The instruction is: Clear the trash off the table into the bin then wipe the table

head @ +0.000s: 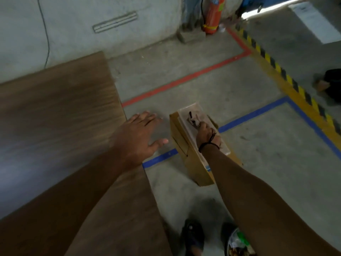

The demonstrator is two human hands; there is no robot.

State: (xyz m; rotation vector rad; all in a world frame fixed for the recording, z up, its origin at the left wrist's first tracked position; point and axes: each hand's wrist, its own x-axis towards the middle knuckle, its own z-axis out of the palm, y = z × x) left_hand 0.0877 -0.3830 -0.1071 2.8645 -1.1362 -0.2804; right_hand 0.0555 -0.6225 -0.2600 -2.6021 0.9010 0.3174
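The tabletop (pixel 55 111) is a brown wood-grain surface filling the left side of the view, bare where it shows, its right edge running diagonally beside the concrete floor. Just off that edge on the floor stands a cardboard box (pixel 191 159), tan and upright, serving as the bin. Across its open top lies a clear plastic container (pixel 193 115), flat and rectangular, with something dark and a crumpled grey scrap inside; it tilts slightly along the box's length.

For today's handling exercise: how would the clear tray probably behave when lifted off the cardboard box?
The clear tray looks thin, so probably light and slightly flexible. It overhangs the narrow box, so it may tip. The right hand rests on it.
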